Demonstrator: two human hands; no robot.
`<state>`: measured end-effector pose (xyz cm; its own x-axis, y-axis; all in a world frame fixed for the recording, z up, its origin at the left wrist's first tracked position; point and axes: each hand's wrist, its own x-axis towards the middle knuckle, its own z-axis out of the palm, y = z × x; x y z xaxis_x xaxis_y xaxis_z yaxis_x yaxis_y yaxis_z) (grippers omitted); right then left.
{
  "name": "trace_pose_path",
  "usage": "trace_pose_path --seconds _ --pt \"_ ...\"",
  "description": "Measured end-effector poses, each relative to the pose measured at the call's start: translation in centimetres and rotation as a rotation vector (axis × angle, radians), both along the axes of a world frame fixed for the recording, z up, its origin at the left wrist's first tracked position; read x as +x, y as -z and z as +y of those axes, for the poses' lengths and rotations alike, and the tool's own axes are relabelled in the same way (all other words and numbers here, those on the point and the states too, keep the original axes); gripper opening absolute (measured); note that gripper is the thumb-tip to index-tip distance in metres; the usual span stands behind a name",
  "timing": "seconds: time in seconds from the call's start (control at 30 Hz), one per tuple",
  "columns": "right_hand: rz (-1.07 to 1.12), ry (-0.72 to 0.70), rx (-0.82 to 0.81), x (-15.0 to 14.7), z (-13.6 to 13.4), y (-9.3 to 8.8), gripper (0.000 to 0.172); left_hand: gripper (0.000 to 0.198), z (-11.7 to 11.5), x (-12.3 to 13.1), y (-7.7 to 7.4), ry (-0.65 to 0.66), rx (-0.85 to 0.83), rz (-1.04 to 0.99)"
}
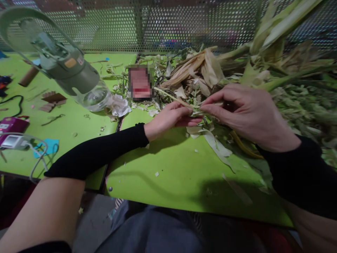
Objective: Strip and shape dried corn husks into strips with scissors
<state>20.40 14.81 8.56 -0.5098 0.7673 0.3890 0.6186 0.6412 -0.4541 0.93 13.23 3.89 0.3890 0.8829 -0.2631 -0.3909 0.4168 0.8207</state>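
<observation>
My left hand (176, 115) is closed around a thin pale-green plant stem (172, 96), which slants up and left from my fingers. Thumb and fingertips of my right hand (237, 112) are pinched close to the stem's lower end, just right of the left hand. What exactly sits between the right fingertips is too small to make out. Behind both hands lies a heap of dry corn husks (197, 68). Pale leaf strips (214, 146) hang and lie just below the right hand on the green table (171, 165).
A large clear bottle with a grey-green handled lid (76, 70) stands left of a pixelated phone-like object (140, 83). Crumpled tissue (119, 105) lies by its base. Shredded leaves (308, 102) and thick stalks (279, 28) pile up at right. A perforated metal panel (171, 26) closes the back. Far left are a white charger (14, 141) and cable.
</observation>
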Motion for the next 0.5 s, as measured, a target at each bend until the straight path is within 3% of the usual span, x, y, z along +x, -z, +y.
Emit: trace_pose_path --seconds 0.17,0.27,0.5 --pt "-0.115 -0.082 0.100 0.13 0.02 0.19 0.021 0.016 -0.26 0.08 -0.14 0.032 0.040 0.057" --pt "-0.157 -0.051 0.133 -0.18 -0.16 0.38 0.020 0.013 -0.34 0.04 -0.12 0.029 0.052 0.095" --pt "-0.258 -0.039 0.072 -0.44 -0.15 0.28 0.019 0.015 -0.35 0.09 -0.24 0.016 0.026 0.126"
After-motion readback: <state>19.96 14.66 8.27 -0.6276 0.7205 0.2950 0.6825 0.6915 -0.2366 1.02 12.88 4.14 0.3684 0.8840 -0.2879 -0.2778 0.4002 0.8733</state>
